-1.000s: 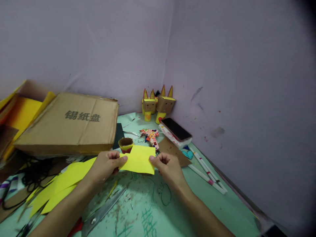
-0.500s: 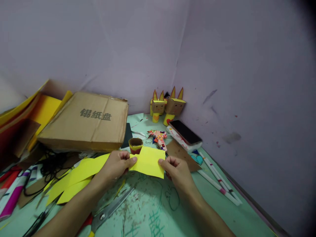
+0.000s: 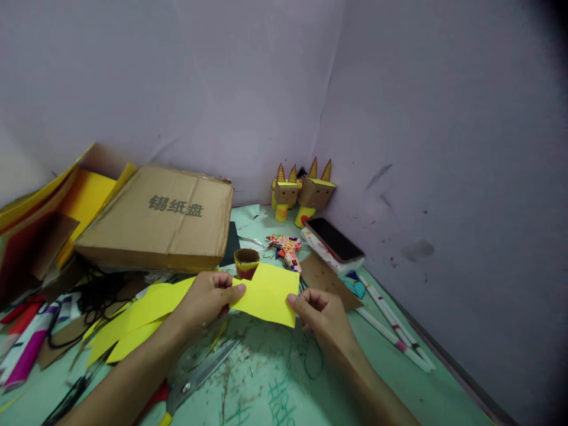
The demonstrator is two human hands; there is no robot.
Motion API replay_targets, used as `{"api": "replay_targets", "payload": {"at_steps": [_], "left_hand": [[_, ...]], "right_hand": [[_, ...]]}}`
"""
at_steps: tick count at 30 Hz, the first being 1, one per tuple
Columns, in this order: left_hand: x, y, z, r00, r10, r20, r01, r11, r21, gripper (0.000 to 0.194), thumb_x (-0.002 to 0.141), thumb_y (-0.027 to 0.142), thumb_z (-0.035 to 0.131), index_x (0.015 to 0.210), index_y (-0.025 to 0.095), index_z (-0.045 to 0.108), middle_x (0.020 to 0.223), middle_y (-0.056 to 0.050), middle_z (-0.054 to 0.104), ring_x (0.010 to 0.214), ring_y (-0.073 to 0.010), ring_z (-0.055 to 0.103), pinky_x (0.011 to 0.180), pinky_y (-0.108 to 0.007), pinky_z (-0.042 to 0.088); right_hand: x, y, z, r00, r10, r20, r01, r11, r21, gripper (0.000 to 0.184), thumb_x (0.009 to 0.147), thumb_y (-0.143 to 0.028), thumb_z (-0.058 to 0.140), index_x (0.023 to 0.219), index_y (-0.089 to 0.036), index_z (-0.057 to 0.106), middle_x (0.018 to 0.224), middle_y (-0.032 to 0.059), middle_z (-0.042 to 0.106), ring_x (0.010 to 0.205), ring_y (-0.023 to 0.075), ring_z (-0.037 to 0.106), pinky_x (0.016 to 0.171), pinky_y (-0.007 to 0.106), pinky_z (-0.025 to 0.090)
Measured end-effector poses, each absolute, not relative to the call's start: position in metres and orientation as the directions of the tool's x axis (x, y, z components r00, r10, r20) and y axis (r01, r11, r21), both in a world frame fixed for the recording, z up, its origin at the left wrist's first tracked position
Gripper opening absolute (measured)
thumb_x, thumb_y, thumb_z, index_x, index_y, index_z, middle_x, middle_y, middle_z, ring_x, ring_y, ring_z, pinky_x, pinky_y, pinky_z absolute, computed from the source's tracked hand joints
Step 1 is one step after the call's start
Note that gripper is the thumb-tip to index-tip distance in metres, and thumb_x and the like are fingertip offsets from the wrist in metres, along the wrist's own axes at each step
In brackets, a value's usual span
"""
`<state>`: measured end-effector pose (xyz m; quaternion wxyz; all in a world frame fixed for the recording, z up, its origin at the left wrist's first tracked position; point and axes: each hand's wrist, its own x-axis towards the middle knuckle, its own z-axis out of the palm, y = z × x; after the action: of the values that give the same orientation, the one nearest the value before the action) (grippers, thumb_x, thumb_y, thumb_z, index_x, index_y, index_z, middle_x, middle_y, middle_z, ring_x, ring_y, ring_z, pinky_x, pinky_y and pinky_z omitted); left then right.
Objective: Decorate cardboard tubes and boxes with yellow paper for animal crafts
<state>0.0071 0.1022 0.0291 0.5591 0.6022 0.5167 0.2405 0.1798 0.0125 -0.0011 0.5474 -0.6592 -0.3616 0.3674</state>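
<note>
Between my two hands a piece of yellow paper (image 3: pixel 270 294) is held up over the table, with a notch at its upper left. My left hand (image 3: pixel 217 296) pinches its left edge between thumb and fingers. On the right edge, my right hand (image 3: pixel 317 307) grips it the same way, thumb in front. Just behind the paper stands a short cardboard tube (image 3: pixel 247 263) with a yellow and red outside, partly covered by it. Below my left hand, scissors (image 3: pixel 202 376) lie on the green tabletop (image 3: pixel 261 367), their handles partly hidden by my forearm.
A cardboard box (image 3: pixel 160 219) stands at the back left, beside yellow paper strips (image 3: pixel 142 313), black cord (image 3: pixel 95 302) and markers (image 3: pixel 33 349). Two cardboard animal figures (image 3: pixel 316 192) stand in the corner. A phone (image 3: pixel 335 238), a patterned glue gun (image 3: pixel 287 248) and white pens (image 3: pixel 394 325) lie rightward.
Both hands keep their hold on the yellow paper. Its right side and my right hand have dipped slightly, and the whole view has shifted a little.
</note>
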Motion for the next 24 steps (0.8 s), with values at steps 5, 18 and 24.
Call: {"api": "replay_targets", "payload": {"at_steps": [5, 18, 24], "left_hand": [[-0.001, 0.099, 0.030, 0.395, 0.854, -0.338, 0.355, 0.197, 0.914, 0.040, 0.048, 0.044, 0.071, 0.045, 0.019, 0.041, 0.036, 0.009, 0.035, 0.035, -0.0047, 0.029, 0.037, -0.019, 0.015], [-0.004, 0.104, 0.022, 0.465, 0.790, -0.399, 0.362, 0.242, 0.900, 0.037, 0.042, 0.040, 0.077, 0.048, 0.017, 0.048, 0.034, 0.008, 0.040, 0.032, -0.0064, 0.036, 0.035, -0.019, 0.020], [0.003, 0.098, 0.030, 0.430, 0.812, -0.395, 0.328, 0.267, 0.906, 0.033, 0.038, 0.037, 0.077, 0.051, 0.014, 0.057, 0.037, 0.006, 0.045, 0.036, -0.0061, 0.034, 0.037, -0.020, 0.023]], "right_hand": [[0.177, -0.002, -0.010, 0.404, 0.909, -0.098, 0.100, -0.150, -0.984, 0.039, 0.061, -0.049, 0.066, 0.045, -0.018, 0.048, 0.039, -0.0037, 0.043, 0.039, 0.0087, 0.036, 0.040, 0.022, 0.025], [0.170, -0.010, -0.025, 0.350, 0.931, -0.107, -0.010, -0.111, -0.994, 0.030, 0.064, -0.038, 0.068, 0.052, -0.019, 0.047, 0.042, -0.0047, 0.047, 0.040, 0.0088, 0.039, 0.040, 0.020, 0.028], [0.169, -0.011, -0.016, 0.413, 0.908, -0.064, 0.104, -0.117, -0.988, 0.024, 0.060, -0.032, 0.067, 0.050, -0.019, 0.048, 0.042, -0.0042, 0.047, 0.041, 0.0088, 0.037, 0.040, 0.020, 0.026]]}}
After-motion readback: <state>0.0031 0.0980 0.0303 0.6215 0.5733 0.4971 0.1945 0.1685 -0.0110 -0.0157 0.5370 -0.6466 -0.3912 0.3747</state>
